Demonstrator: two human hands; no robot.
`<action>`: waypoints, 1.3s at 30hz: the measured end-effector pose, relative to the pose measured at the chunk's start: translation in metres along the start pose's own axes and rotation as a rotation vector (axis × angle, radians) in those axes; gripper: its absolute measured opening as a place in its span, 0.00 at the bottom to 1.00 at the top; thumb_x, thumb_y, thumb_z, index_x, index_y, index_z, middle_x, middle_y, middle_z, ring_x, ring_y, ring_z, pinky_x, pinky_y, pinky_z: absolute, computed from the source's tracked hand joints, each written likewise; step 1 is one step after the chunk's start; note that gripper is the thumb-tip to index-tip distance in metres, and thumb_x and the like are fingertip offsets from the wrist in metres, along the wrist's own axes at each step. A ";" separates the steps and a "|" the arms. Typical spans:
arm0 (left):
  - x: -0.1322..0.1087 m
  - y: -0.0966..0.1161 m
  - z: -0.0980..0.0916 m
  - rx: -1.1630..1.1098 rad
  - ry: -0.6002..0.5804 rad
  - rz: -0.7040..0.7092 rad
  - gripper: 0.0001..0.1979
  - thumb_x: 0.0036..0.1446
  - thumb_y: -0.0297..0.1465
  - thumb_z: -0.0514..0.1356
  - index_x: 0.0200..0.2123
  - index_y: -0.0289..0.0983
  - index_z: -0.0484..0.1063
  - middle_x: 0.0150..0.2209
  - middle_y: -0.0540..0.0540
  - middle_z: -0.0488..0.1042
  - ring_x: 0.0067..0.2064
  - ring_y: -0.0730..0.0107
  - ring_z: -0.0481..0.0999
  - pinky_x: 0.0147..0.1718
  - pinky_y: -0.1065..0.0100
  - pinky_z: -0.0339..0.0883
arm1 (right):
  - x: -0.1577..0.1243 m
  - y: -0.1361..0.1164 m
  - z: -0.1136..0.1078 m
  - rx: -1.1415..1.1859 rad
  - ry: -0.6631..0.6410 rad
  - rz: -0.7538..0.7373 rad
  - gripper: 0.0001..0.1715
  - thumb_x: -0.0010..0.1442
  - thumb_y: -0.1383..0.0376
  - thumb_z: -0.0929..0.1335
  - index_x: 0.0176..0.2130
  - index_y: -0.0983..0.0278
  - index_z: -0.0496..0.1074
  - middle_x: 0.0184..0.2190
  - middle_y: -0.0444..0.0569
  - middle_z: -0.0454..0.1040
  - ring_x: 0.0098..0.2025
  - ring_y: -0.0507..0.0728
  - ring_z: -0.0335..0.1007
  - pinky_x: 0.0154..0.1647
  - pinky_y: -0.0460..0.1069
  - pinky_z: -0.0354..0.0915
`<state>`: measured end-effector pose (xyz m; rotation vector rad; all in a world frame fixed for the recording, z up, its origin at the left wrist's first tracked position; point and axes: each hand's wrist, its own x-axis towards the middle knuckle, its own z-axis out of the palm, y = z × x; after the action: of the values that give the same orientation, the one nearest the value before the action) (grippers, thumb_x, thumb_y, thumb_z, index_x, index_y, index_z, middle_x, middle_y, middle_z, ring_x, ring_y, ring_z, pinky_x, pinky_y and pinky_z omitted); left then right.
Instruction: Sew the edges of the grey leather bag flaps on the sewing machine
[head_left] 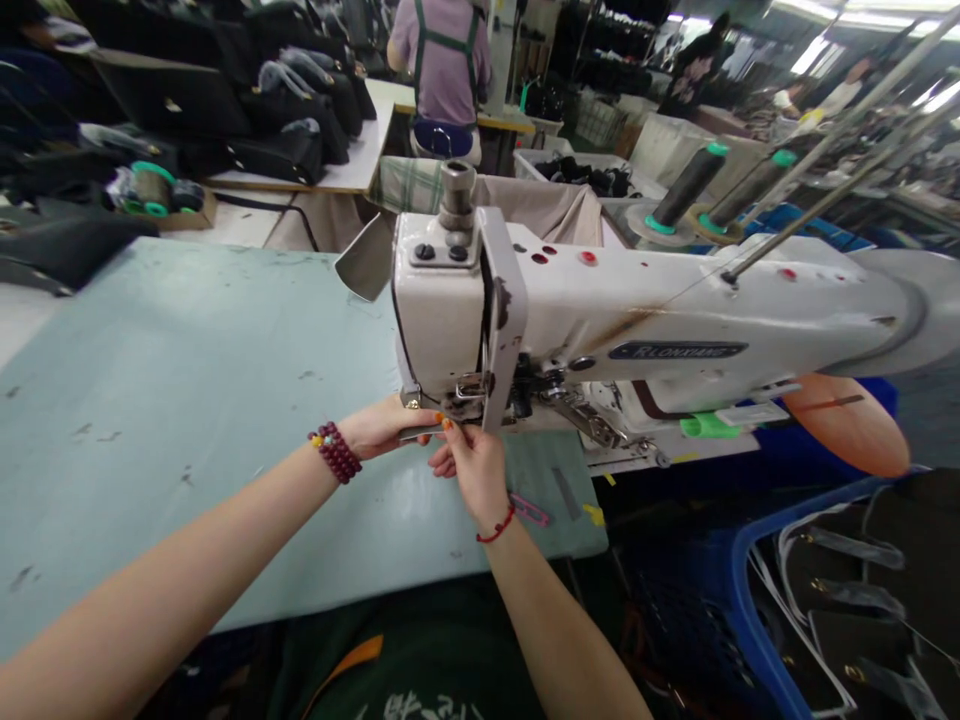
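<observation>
My left hand (384,424), with a beaded bracelet on its wrist, pinches a narrow dark grey strip (421,432) just below the head of a white sewing machine (442,310). The thumb and forefinger of my right hand (478,468) are closed at the strip's right end, and its other fingers curl underneath. Both hands are close to the needle area, which the machine head and my fingers partly hide. I cannot tell what the strip belongs to. A pink clip-like tool (529,509) lies on the table beside my right wrist.
The pale green tabletop (225,400) spreads to the left. At the lower right stands a blue basket (742,560) holding dark pieces. Thread spools (686,188) stand behind the machine. Black bags (277,150) are piled at the back left. A person (446,65) sits further back.
</observation>
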<state>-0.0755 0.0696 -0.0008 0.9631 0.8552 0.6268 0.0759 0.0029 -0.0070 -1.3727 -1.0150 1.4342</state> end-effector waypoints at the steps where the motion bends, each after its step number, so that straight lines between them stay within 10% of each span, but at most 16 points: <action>1: 0.000 0.000 0.000 0.000 -0.004 0.005 0.10 0.46 0.34 0.72 0.29 0.34 0.78 0.29 0.47 0.75 0.27 0.76 0.68 0.22 0.76 0.62 | 0.000 0.000 0.000 0.001 0.004 0.003 0.25 0.62 0.49 0.64 0.31 0.68 0.73 0.18 0.46 0.74 0.17 0.49 0.69 0.17 0.40 0.62; 23: -0.001 -0.002 0.006 -0.062 0.186 0.093 0.14 0.43 0.34 0.73 0.33 0.34 0.77 0.33 0.46 0.77 0.29 0.74 0.70 0.26 0.73 0.64 | -0.023 0.019 -0.004 0.107 -0.121 0.109 0.26 0.59 0.47 0.66 0.35 0.68 0.74 0.20 0.47 0.75 0.18 0.49 0.69 0.19 0.41 0.62; 39: -0.013 -0.043 0.061 -0.158 0.735 0.264 0.13 0.47 0.37 0.69 0.24 0.36 0.71 0.21 0.52 0.70 0.24 0.75 0.68 0.23 0.73 0.61 | -0.034 0.025 -0.011 0.138 -0.179 0.140 0.25 0.58 0.48 0.66 0.34 0.68 0.73 0.19 0.46 0.73 0.18 0.49 0.67 0.21 0.42 0.63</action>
<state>-0.0272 0.0141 -0.0163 0.7014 1.3070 1.3006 0.0857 -0.0373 -0.0222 -1.2524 -0.9275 1.7237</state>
